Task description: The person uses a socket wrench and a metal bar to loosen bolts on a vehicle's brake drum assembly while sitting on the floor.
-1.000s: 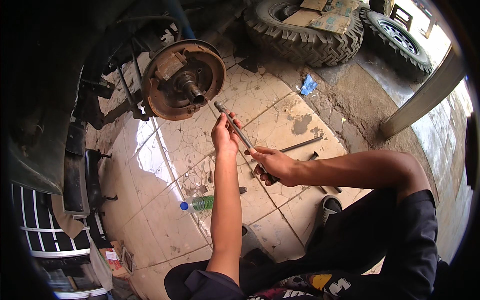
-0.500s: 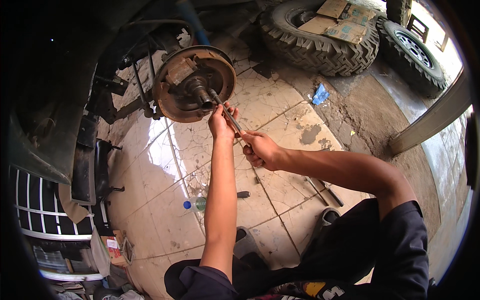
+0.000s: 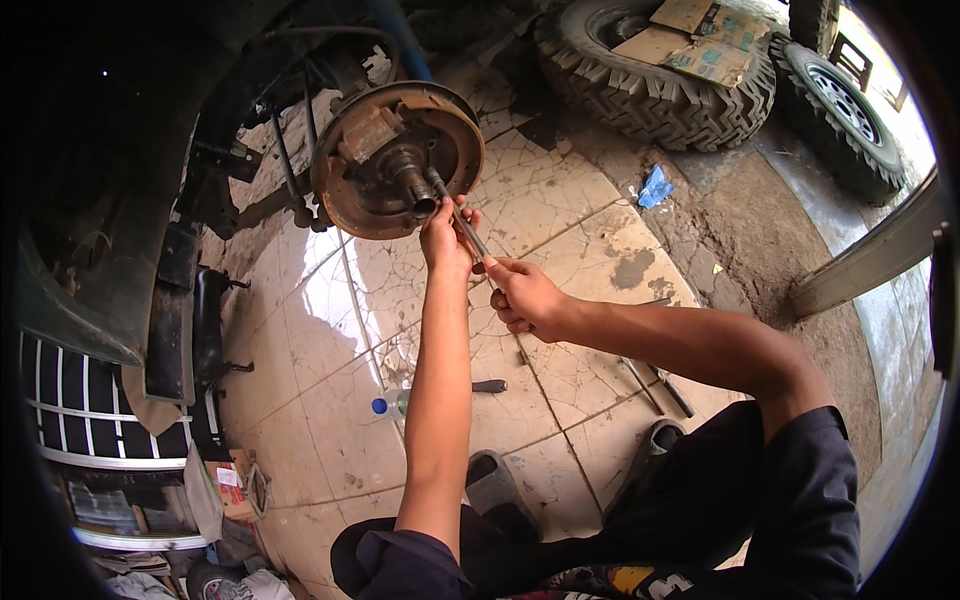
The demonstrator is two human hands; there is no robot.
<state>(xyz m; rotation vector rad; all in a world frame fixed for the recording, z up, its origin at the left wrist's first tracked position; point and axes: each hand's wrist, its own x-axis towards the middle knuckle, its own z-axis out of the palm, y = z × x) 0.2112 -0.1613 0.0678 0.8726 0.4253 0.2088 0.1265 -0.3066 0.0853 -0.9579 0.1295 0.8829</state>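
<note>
A rusty brake backing plate (image 3: pixel 345 205) with a protruding hollow spindle (image 3: pixel 408 180) hangs under the vehicle. My left hand (image 3: pixel 446 240) is just below the spindle's end, its fingers curled around a long metal bar (image 3: pixel 476 240). The bar slants up to the left, its far end against the hub area beside the spindle. My right hand (image 3: pixel 530 298) is closed around the bar's near end. What tips the far end of the bar is too small to make out.
On the cracked tile floor lie a bottle with a blue cap (image 3: pixel 380 406), a dark-handled tool (image 3: pixel 489 386) and long metal rods (image 3: pixel 672 392). A large tyre (image 3: pixel 670 115) topped with cardboard (image 3: pixel 690 45), a wheel (image 3: pixel 840 115) and a blue scrap (image 3: pixel 655 188) lie beyond. A post (image 3: pixel 860 255) stands right.
The view has shifted slightly, so the brake assembly and tyres appear a little further right. Both hands keep their hold on the bar, with little visible movement.
</note>
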